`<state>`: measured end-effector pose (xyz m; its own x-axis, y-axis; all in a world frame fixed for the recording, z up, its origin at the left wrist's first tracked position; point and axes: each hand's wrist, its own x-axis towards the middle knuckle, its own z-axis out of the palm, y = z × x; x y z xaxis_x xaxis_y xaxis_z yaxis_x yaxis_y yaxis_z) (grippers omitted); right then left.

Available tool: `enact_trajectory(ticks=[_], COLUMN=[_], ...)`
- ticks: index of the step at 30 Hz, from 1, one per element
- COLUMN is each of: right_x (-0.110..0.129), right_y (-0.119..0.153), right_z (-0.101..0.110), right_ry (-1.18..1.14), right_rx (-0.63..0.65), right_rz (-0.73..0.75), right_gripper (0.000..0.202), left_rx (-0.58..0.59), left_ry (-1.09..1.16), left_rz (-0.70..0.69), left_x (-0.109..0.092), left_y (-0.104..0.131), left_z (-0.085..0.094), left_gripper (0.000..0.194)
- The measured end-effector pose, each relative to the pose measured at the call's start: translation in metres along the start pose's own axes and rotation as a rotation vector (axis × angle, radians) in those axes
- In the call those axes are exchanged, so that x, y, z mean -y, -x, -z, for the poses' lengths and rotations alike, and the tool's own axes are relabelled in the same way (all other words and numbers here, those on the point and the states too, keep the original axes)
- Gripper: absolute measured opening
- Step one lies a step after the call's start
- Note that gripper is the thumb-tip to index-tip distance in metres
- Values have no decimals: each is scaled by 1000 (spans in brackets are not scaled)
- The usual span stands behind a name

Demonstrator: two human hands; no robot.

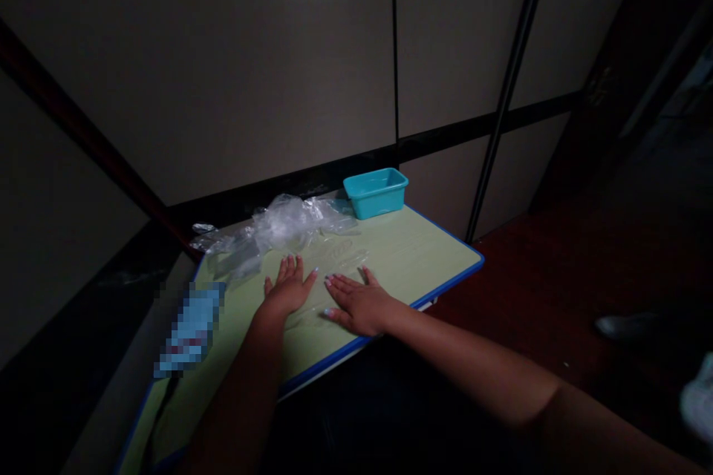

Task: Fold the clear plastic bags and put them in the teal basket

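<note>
Resting palm-down with fingers spread, the left hand (290, 288) and right hand (359, 303) seem to be smoothing a clear plastic sheet (336, 258) lying under them on the table (431, 249), the next move probably calling for light, even pressure.

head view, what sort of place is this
Likely a room in a home, though it's dim: a small blue-edged table before large wardrobe-like panels, with a dark reddish floor beside it.
</note>
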<state>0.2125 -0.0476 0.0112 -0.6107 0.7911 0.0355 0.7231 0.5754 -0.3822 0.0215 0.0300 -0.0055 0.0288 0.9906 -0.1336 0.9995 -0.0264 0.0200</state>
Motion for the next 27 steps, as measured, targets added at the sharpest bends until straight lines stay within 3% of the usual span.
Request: enact_trajectory(ticks=[27], right_x=[-58], right_y=[34], right_z=[12], right_ry=[104], right_rx=[-66], right_rz=[-167], right_gripper=[70], left_rx=[-11], left_ry=[1], left_rz=[7], left_x=[-3], left_y=[3], left_z=[2], left_gripper=[75])
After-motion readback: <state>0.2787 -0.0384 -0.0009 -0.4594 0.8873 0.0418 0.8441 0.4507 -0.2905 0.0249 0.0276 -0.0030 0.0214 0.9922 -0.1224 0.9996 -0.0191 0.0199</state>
